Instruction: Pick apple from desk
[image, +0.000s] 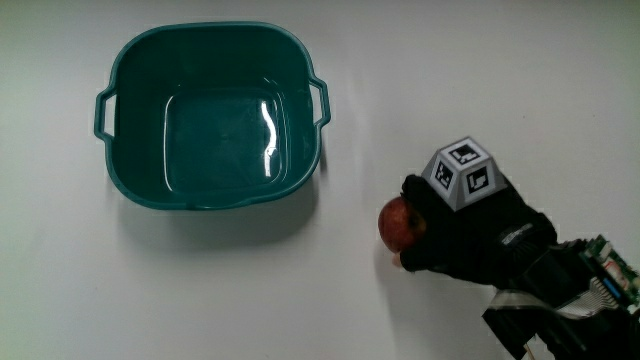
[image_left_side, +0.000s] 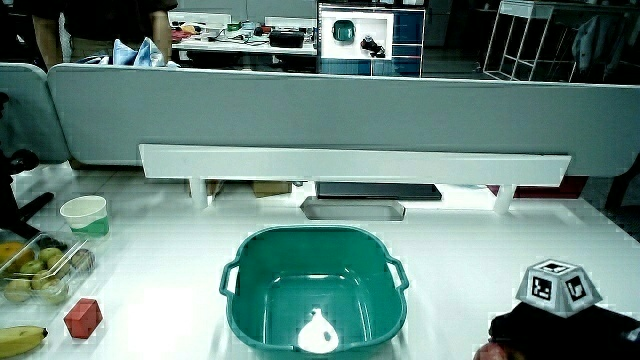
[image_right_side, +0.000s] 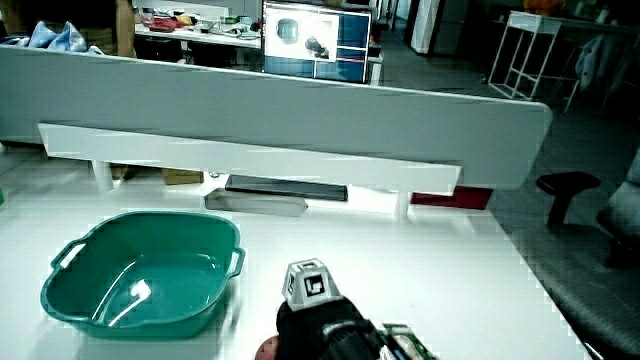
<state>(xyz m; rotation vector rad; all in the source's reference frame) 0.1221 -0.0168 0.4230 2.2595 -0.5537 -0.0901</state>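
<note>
Fingers of the hand (image: 470, 235) grasp the apple (image: 399, 224) on one side only; lifted carelessly, it could roll out toward the basin (image: 135, 185)

The gloved hand (image: 470, 232) lies low on the tabletop (image: 300, 300), fingers (image: 415, 195) curled around the apple (image: 398, 223), forearm (image: 560, 290) trailing toward the person.

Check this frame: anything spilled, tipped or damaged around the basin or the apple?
Nothing stands out. The teal basin sits upright and empty on the table, with no spill around it. The apple looks whole, and the hand is closed around it beside the basin, nearer to the person.
</note>
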